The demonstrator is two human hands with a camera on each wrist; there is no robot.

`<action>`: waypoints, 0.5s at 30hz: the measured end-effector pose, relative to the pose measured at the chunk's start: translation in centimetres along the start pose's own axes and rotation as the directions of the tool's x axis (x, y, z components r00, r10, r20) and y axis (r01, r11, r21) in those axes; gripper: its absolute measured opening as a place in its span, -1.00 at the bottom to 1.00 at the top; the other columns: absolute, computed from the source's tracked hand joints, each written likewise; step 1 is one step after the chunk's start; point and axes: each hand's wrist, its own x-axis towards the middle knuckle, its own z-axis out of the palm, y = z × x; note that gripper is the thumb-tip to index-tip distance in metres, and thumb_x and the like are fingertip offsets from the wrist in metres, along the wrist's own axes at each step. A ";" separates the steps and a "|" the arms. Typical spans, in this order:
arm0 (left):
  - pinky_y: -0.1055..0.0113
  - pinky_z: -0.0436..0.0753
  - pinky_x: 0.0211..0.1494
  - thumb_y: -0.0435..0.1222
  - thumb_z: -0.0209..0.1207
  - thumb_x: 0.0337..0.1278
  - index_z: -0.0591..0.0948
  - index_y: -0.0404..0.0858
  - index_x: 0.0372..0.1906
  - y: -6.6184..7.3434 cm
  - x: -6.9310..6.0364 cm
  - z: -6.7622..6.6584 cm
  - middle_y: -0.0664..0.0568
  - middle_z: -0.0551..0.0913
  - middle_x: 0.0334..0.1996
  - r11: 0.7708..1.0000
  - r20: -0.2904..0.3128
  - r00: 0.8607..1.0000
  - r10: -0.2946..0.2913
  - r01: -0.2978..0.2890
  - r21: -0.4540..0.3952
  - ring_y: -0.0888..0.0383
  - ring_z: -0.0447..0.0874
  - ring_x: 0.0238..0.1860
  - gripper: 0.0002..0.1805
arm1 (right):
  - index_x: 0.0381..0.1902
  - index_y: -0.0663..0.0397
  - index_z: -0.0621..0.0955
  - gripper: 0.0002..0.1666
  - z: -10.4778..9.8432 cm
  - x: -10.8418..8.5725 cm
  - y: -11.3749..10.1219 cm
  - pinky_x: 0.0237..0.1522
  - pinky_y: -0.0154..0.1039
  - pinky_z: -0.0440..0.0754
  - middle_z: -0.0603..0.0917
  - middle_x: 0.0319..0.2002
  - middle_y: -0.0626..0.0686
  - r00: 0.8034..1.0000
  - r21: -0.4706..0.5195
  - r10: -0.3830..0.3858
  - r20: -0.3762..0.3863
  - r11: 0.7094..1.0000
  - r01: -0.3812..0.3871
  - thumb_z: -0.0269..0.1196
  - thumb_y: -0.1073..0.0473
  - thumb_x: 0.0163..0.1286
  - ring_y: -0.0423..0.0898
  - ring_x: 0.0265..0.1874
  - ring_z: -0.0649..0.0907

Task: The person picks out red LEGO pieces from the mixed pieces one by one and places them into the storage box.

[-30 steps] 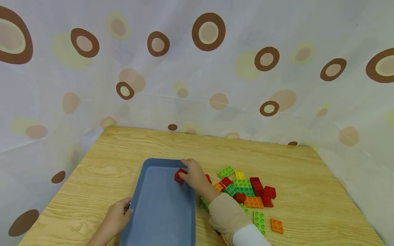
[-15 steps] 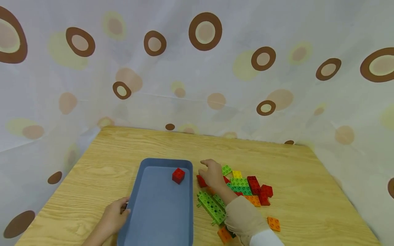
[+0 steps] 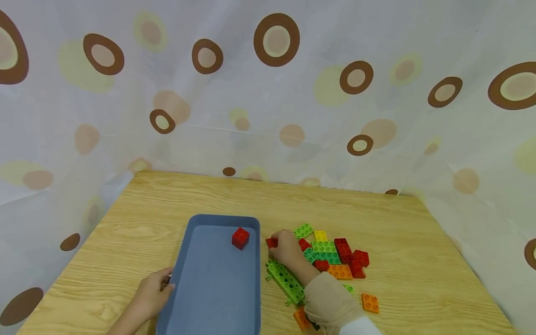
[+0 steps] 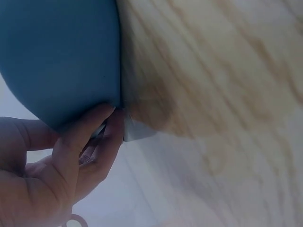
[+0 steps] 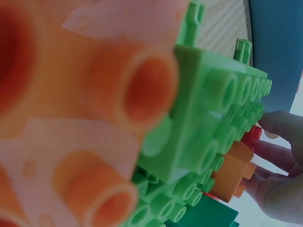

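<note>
While the left hand (image 3: 148, 295) pinches the left side of the blue-grey tray (image 3: 211, 279) between thumb and fingers, an orange brick (image 3: 300, 318) lies near, to the right of the tray, with a dark piece (image 3: 313, 323) just beside it, partly hidden by the beige cuff (image 3: 332, 298) of the right arm. Farther right, well apart from the tray, sits a square orange brick (image 3: 370, 302). A long light green piece (image 3: 286, 281) slants along the tray's right side, its small prongs sticking out. Beyond it the right hand (image 3: 289, 251) holds a narrow grip, thumb and forefinger curled about a red brick (image 3: 270, 243) just right of the tray's far end. Inside the tray, in its far right corner area, rests a red cube (image 3: 240, 238). To the right of the right hand spreads a cluster of green, orange and red bricks (image 3: 343, 250), with a yellow brick (image 3: 320, 235) at its far side. Past the wooden table (image 3: 251, 190), a pale cloth (image 3: 243, 93) hangs, patterned with brown rings and spots.
</note>
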 end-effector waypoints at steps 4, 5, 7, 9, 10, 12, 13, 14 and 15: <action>0.15 0.73 -0.20 -0.61 0.12 0.14 0.41 -0.76 0.15 0.0 0.1 -0.1 -0.47 0.67 -0.17 1.000 0.011 1.000 -0.002 0.002 -0.003 -0.20 0.72 -0.16 -0.54 | -0.33 0.42 0.70 -0.87 0.0 -0.1 0.0 -0.45 -0.34 0.48 0.64 -0.43 0.17 1.000 0.003 -0.028 -0.007 1.000 0.028 0.30 0.49 0.11 -0.10 -0.46 0.47; 0.14 0.73 -0.20 -0.61 0.12 0.14 0.41 -0.76 0.15 0.0 0.1 -0.1 -0.46 0.67 -0.17 1.000 0.011 1.000 -0.001 0.001 -0.005 -0.19 0.72 -0.16 -0.54 | -0.36 0.41 0.70 -0.89 -0.1 -0.2 -0.1 -0.46 -0.36 0.45 0.63 -0.45 0.15 0.999 0.002 -0.035 -0.009 0.999 0.035 0.29 0.50 0.11 -0.11 -0.47 0.46; 0.15 0.73 -0.20 -0.60 0.13 0.14 0.41 -0.76 0.15 -0.1 0.1 -0.1 -0.45 0.68 -0.17 1.000 0.012 1.000 0.003 -0.003 -0.004 -0.18 0.73 -0.17 -0.54 | -0.42 0.39 0.69 -0.93 -0.1 -0.3 -0.2 -0.49 -0.37 0.42 0.61 -0.50 0.14 0.999 0.000 -0.045 -0.012 0.999 0.045 0.29 0.51 0.10 -0.12 -0.50 0.44; 0.14 0.73 -0.20 -0.60 0.13 0.14 0.41 -0.76 0.15 -0.2 0.1 -0.1 -0.45 0.68 -0.18 1.000 0.012 1.000 0.008 -0.008 -0.002 -0.18 0.73 -0.17 -0.54 | -0.44 0.37 0.69 -0.93 -0.1 -0.3 -0.2 -0.51 -0.39 0.39 0.60 -0.51 0.13 0.999 -0.010 -0.046 -0.010 0.999 0.046 0.28 0.51 0.10 -0.13 -0.51 0.43; 0.14 0.73 -0.20 -0.60 0.13 0.14 0.41 -0.76 0.15 -0.2 0.2 -0.1 -0.45 0.68 -0.18 1.000 0.011 1.000 0.009 -0.009 -0.001 -0.18 0.73 -0.18 -0.54 | -0.45 0.37 0.69 -0.93 -0.1 -0.4 -0.3 -0.52 -0.39 0.39 0.60 -0.51 0.13 0.999 -0.014 -0.041 -0.008 0.999 0.041 0.28 0.51 0.11 -0.13 -0.52 0.43; 0.14 0.73 -0.20 -0.59 0.13 0.15 0.41 -0.75 0.15 -0.2 0.2 -0.1 -0.45 0.68 -0.16 1.000 0.017 1.000 0.004 -0.004 0.003 -0.18 0.72 -0.17 -0.54 | -0.43 0.37 0.70 -0.93 -0.2 -0.4 -0.4 -0.52 -0.39 0.40 0.61 -0.50 0.13 1.000 -0.021 -0.031 -0.005 0.999 0.030 0.28 0.51 0.11 -0.13 -0.51 0.44; 0.13 0.73 -0.19 -0.59 0.13 0.15 0.41 -0.75 0.16 -0.3 0.3 -0.1 -0.46 0.67 -0.16 1.000 0.022 1.000 0.006 -0.006 0.006 -0.19 0.72 -0.16 -0.53 | -0.41 0.38 0.71 -0.92 -0.2 -0.4 -0.4 -0.51 -0.39 0.41 0.62 -0.49 0.13 1.000 -0.026 -0.023 -0.003 0.999 0.023 0.29 0.50 0.11 -0.13 -0.50 0.44; 0.13 0.73 -0.19 -0.59 0.13 0.15 0.41 -0.75 0.16 -0.3 0.3 -0.1 -0.46 0.67 -0.16 1.000 0.026 1.000 0.008 -0.008 0.007 -0.20 0.72 -0.16 -0.54 | -0.40 0.38 0.71 -0.92 -0.2 -0.4 -0.4 -0.51 -0.39 0.41 0.62 -0.48 0.14 1.000 -0.027 -0.016 -0.002 1.000 0.016 0.29 0.50 0.11 -0.13 -0.50 0.44; 0.13 0.73 -0.19 -0.59 0.13 0.15 0.41 -0.75 0.16 -0.3 0.4 -0.1 -0.46 0.67 -0.15 1.000 0.028 1.000 0.005 -0.006 0.005 -0.20 0.72 -0.16 -0.54 | -0.40 0.39 0.71 -0.92 -0.1 -0.4 -0.4 -0.51 -0.39 0.41 0.62 -0.48 0.14 1.000 -0.029 -0.010 -0.001 1.000 0.010 0.29 0.50 0.11 -0.12 -0.49 0.44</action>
